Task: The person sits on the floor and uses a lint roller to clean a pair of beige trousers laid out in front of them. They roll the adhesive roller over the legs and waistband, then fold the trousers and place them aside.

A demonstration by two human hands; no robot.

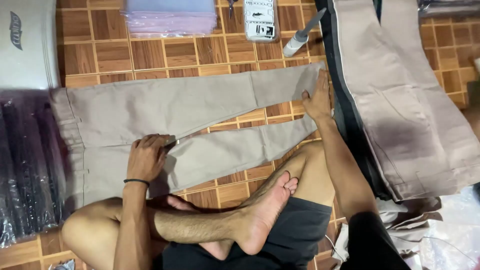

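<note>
— What did the head view show of the trousers?

— A pair of beige trousers [165, 117] lay flat on the wooden parquet floor [165, 52], waistband toward the left edge of the picture, the two legs spread apart toward the right. Everything else I'll place from them.

— And the hands?

— The left hand [146, 156] rested at the crotch of the trousers, where the legs part. Its fingers were curled and seemed to pinch a fold of the fabric; a dark band sat on that wrist. The right hand [318, 98] lay flat and open, fingers stretched, pressing on the hem of the upper leg at the far right end of the trousers. It gripped nothing.

— What lay around them?

— Right of the trousers' hems, a stack of similar beige trousers [400, 100] stretched over a dark strip. Beyond the upper leg, farther from the person, were a stack of pale purple plastic bags [170, 17], a white printed card [260, 19] and a white tube with a grey nozzle [301, 35]. Past the waistband sat dark items wrapped in clear plastic [25, 165], with a grey-white object [25, 45] above them. The person's crossed bare legs [215, 220] were just below the lower trouser leg.
</note>
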